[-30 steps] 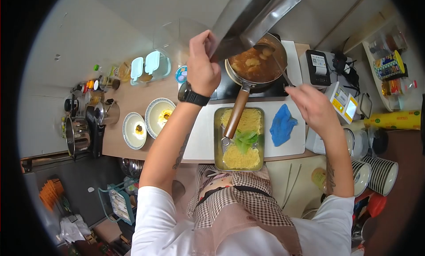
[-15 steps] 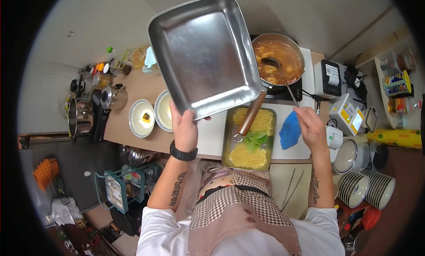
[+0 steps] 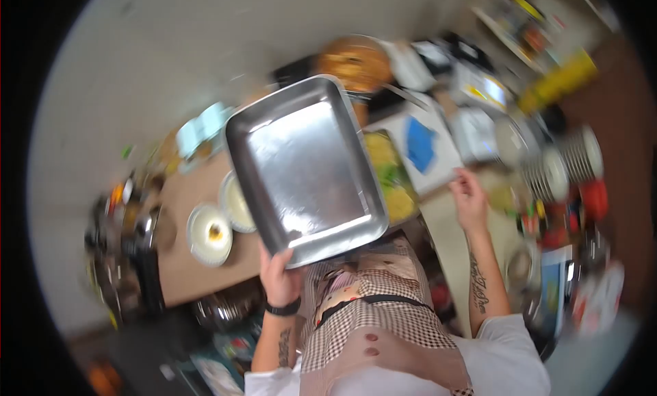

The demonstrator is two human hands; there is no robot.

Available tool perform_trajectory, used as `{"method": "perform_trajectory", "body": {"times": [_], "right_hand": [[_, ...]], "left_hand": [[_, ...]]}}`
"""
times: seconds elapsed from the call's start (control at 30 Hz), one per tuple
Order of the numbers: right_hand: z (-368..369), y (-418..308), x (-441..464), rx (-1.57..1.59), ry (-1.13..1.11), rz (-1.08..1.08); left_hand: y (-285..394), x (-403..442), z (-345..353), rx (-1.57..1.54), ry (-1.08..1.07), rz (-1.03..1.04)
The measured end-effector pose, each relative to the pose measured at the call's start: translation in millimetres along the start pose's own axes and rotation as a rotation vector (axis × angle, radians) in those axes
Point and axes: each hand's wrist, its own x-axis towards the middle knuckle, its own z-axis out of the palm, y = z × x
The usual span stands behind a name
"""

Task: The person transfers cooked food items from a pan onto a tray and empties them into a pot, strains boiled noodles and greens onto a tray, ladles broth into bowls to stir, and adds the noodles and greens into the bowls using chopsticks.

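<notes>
Metal tray (image 3: 306, 164) moved nearer apron (image 3: 393, 327): glossy, rectangular, round-cornered.

Main obstacle: steel tray (image 3: 308, 167), held by its near edge in the left hand (image 3: 280, 279), barring the middle and overlapping noodle tray (image 3: 412, 180) and rear bowl (image 3: 235, 204) from above. Passage, right: strip of white board (image 3: 441, 164) between blue cloth (image 3: 419, 145) and right hand (image 3: 472, 201), stacked plates (image 3: 546, 175) farther out. Passage, left: brown tabletop (image 3: 175, 266) nearside of front bowl (image 3: 198, 240), bowls obstructing beyond.
</notes>
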Motion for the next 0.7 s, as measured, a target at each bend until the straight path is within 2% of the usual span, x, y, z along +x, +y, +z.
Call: {"method": "perform_trajectory", "body": {"times": [0.07, 0.13, 0.17, 0.2, 0.23, 0.27, 0.3, 0.4, 0.5, 0.6, 0.63, 0.7], "right_hand": [[-11.2, -8.4, -92.7, -0.040, 0.009, 0.184], [-18.1, -8.0, -185.6, -0.109, -0.051, 0.380], [-19.1, -9.4, -232.9, -0.142, -0.074, 0.435], [-19.8, -1.4, -282.0, -0.327, -0.119, 0.356], [-21.2, 25.3, -328.4, -0.346, -0.081, 0.266], [-13.7, 43.3, -380.6, -0.292, -0.143, 0.401], [-19.8, 30.2, -422.2, -0.314, -0.170, 0.573], [-23.4, 17.0, -560.0, -0.322, 0.007, 0.865], [-4.4, 47.9, -713.8, -0.161, 0.386, 1.095], [33.0, 37.0, -864.4, 0.038, 0.573, 1.453], [60.0, 42.9, -920.3, -0.003, 0.633, 1.486], [84.3, 40.2, -993.7, 0.136, 0.790, 1.527]], "left_hand": [[-12.3, -16.9, -16.3, 0.021, -0.105, -0.038], [-16.1, -31.7, -34.5, 0.094, -0.344, -0.183], [-17.2, -44.8, -31.5, 0.149, -0.380, -0.241], [-24.1, -51.5, -39.5, 0.206, -0.439, -0.332], [-49.3, -62.7, -45.9, 0.244, -0.524, -0.354], [-56.7, -68.3, -47.3, 0.292, -0.604, -0.418], [-62.8, -85.8, -40.3, 0.365, -0.678, -0.492], [-97.3, -137.4, -29.5, 0.456, -0.896, -0.675], [-154.9, -209.7, -12.0, 0.612, -1.134, -0.833], [-220.5, -306.4, -9.6, 0.736, -1.330, -0.919], [-243.6, -344.9, -12.1, 0.810, -1.391, -0.965], [-297.8, -425.4, -7.7, 0.905, -1.442, -1.031]]}}
